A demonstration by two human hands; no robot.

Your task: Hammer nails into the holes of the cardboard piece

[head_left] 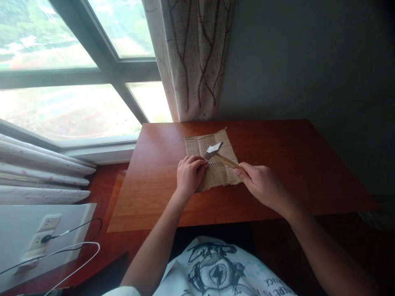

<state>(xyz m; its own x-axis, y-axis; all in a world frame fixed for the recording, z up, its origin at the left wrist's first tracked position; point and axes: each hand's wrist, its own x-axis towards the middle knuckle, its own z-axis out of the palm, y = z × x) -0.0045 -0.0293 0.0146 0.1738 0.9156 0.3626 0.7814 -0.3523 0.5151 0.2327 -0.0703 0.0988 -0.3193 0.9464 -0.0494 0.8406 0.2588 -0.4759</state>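
Note:
My right hand (259, 181) is closed around the wooden handle of a hammer (227, 160). The hammer's metal head is over a creased sheet of cardboard (216, 177), right by the fingertips of my left hand (191, 170). Those fingers are pinched together at the cardboard's left side; whatever they grip is too small to make out. A row of small, dark, nail-like pieces (215, 163) runs across the cardboard to the right of my left fingertips. Beyond it, many small holes or dots mark the sheet's middle panel.
The cardboard lies on a reddish-brown wooden table (277, 152). A patterned curtain (197, 57) hangs behind its far edge, beside a large window (61, 102). At lower left, a wall socket (49, 222) has a plug and cables (98, 244).

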